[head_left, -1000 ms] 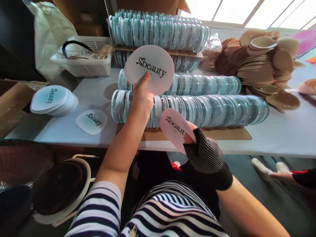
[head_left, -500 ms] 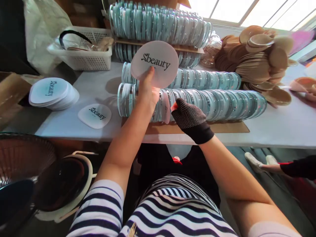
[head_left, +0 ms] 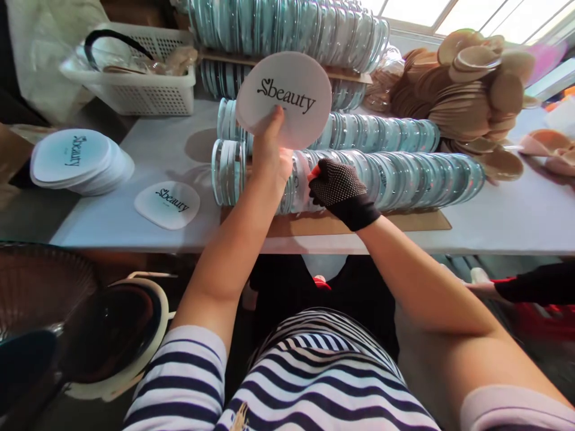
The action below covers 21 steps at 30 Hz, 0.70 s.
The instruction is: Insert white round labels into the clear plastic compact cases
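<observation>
My bare left hand pinches a rounded white card printed "Sbeauty", thumb on its face; whether more cards lie behind it is hidden. My right hand, in a black dotted fingerless glove, is closed against the front row of clear-wrapped round packs. What its curled fingers grip is hidden. Just left of them, a pale card stands on edge among the packs. A single card lies flat on the table, and a stack of the same cards leans at the far left.
More packs are piled at the back, beside a white basket. Beige cup-shaped pieces heap at the right. The front row rests on cardboard. A fan stands low left; another person's dark sleeve shows right.
The pale card beside my right hand has gone deeper between the packs. That hand has shifted slightly left and up. My left hand still holds its card, now slightly higher in view.
</observation>
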{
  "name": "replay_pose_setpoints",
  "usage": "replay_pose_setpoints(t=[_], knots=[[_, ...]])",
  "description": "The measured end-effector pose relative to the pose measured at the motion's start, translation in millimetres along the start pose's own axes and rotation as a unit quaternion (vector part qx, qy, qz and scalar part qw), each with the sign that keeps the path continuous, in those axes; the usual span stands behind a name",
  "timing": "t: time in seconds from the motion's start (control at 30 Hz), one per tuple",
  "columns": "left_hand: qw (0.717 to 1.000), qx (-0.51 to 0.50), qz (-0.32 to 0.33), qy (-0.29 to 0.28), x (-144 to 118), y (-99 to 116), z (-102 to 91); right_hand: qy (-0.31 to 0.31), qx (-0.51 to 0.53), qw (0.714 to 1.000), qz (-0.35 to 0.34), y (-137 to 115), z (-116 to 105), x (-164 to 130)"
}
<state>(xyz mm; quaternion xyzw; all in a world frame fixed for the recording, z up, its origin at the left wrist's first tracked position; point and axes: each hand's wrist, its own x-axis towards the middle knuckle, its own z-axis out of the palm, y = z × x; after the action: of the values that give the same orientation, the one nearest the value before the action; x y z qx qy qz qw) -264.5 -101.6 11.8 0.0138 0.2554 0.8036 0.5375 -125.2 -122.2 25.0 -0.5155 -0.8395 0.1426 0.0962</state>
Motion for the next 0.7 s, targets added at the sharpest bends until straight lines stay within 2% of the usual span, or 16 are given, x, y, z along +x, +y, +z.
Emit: replay_pose_setpoints(t=[0.17, 0.27, 0.33, 0.4, 0.47, 0.5, 0.57, 0.6, 0.63, 0.67, 0.7], knots=[[1.0, 0.02, -0.003, -0.006, -0.5, -0.5, -0.7, -0.076, -0.136, 0.988, 0.008, -11.8, 9.0, -18.9], [1.0, 0.024, -0.002, -0.009, -1.4, -0.9, -1.7, -0.092, -0.186, 0.978, 0.009, -16.3, 11.8, -32.1], [1.0, 0.028, -0.006, -0.004, -3.1, -0.4, -1.5, -0.092, -0.181, 0.979, 0.007, -16.0, 11.8, -36.3], [1.0, 0.019, -0.007, -0.001, -4.8, 0.3, -0.9, -0.103, -0.106, 0.989, 0.016, -12.6, 10.7, -38.2], [1.0, -0.004, -0.002, -0.004, -5.6, 0.4, -0.8, -0.147, 0.058, 0.987, 0.042, -6.5, 9.3, -39.9], [1.0, -0.012, 0.004, -0.005, -5.5, 0.0, -0.9, -0.178, 0.157, 0.97, 0.054, -2.8, 8.6, -40.9], [1.0, -0.015, 0.015, -0.008, -5.0, -1.9, -1.6, -0.237, 0.316, 0.916, 0.064, 4.9, 6.8, -42.9], [1.0, -0.009, 0.018, -0.01, -4.8, -3.4, -1.8, -0.264, 0.353, 0.895, 0.063, 8.2, 5.3, -43.2], [1.0, 0.001, 0.021, -0.014, -4.8, -5.1, -2.0, -0.289, 0.355, 0.887, 0.059, 10.8, 3.1, -42.5], [0.999, 0.011, 0.026, -0.017, -5.2, -6.9, -1.9, -0.301, 0.322, 0.896, 0.056, 12.5, -0.4, -40.4], [0.999, 0.019, 0.035, -0.022, -6.0, -8.9, -1.5, -0.287, 0.258, 0.921, 0.051, 13.5, -5.3, -36.4]])
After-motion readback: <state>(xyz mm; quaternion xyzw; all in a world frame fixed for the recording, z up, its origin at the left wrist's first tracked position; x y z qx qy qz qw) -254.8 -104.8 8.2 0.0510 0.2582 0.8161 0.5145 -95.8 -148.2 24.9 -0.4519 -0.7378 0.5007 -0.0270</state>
